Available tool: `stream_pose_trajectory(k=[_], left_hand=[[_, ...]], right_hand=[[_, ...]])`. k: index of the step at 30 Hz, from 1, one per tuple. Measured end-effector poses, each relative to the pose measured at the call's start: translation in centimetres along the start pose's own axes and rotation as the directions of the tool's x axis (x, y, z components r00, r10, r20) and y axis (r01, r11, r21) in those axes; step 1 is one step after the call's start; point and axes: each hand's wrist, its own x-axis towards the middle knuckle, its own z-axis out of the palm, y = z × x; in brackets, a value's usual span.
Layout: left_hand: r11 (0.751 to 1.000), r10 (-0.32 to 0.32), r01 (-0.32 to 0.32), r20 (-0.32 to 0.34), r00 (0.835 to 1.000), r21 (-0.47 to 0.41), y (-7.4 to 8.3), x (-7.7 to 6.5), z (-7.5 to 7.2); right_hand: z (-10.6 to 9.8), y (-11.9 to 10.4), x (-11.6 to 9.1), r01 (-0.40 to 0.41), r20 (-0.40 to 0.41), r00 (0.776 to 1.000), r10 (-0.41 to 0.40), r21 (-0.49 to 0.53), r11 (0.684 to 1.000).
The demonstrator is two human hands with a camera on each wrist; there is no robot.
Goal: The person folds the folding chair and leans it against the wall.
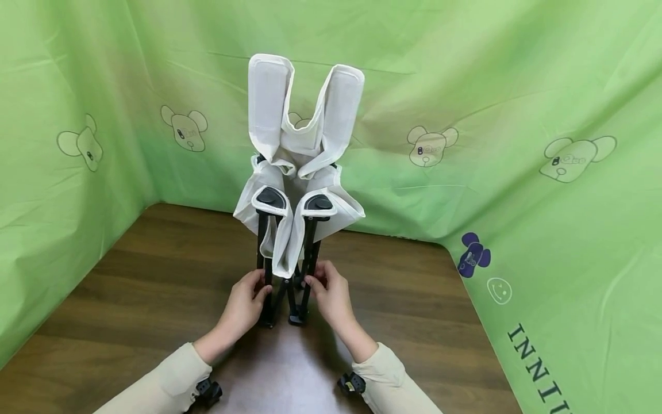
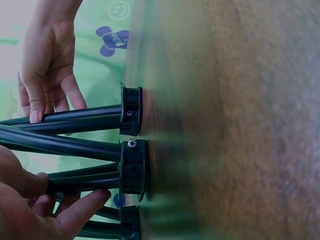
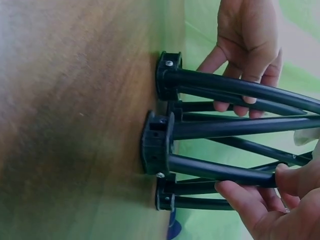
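Note:
A folding camp chair with white fabric [image 1: 341,115] and black tube legs [image 1: 311,236] stands upright on the floor, partly folded, its sides close together. With thumb and fingers my left hand [image 1: 245,299] pinches a leg tube low on the left. On the opposite side my right hand [image 1: 331,296] holds another leg tube between thumb and fingers. Black plastic feet [image 2: 134,167] join the tubes near the floor, seen in the left wrist view; the right wrist view shows a similar foot [image 3: 159,142]. Black caps [image 1: 271,197] sit at the front fabric corners.
Dark wood-grain surface [image 1: 414,322] lies under the chair. Green cloth walls [image 1: 465,69] printed with bear heads rise at the back and both sides, close behind the chair. Each wrist carries a small black camera [image 1: 208,392].

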Motion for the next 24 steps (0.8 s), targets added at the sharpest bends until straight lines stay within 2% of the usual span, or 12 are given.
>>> stream_pose_trajectory(k=[4, 8, 11, 17, 24], left_hand=[[1.0, -0.006, 0.006, 0.002, 1.0, 0.002, 0.0, 0.0, -0.1], [1.0, -0.002, 0.002, 0.0, 1.0, -0.005, -0.1, 0.0, 0.0], [1.0, 0.0, 0.0, 0.001, 1.0, -0.022, 0.0, -0.2, 0.3], [0.999, 0.012, -0.012, 0.011, 1.0, -0.049, 0.2, -0.1, 0.9], [0.999, -0.018, 0.017, -0.023, 1.0, -0.047, -0.1, -0.3, 0.2]], right_hand=[[-0.1, -1.9, -0.6, -0.028, 0.017, 0.999, 0.028, 0.001, 1.0], [-0.1, -1.4, -0.8, -0.033, 0.031, 0.999, 0.033, -0.002, 0.999], [-0.1, 0.6, -0.8, -0.04, 0.042, 0.998, 0.041, -0.013, 0.999], [-0.6, 0.7, -1.0, -0.041, 0.041, 0.998, 0.041, -0.017, 0.999], [0.4, 0.9, -0.7, -0.007, 0.07, 0.998, 0.006, 0.014, 1.0]])
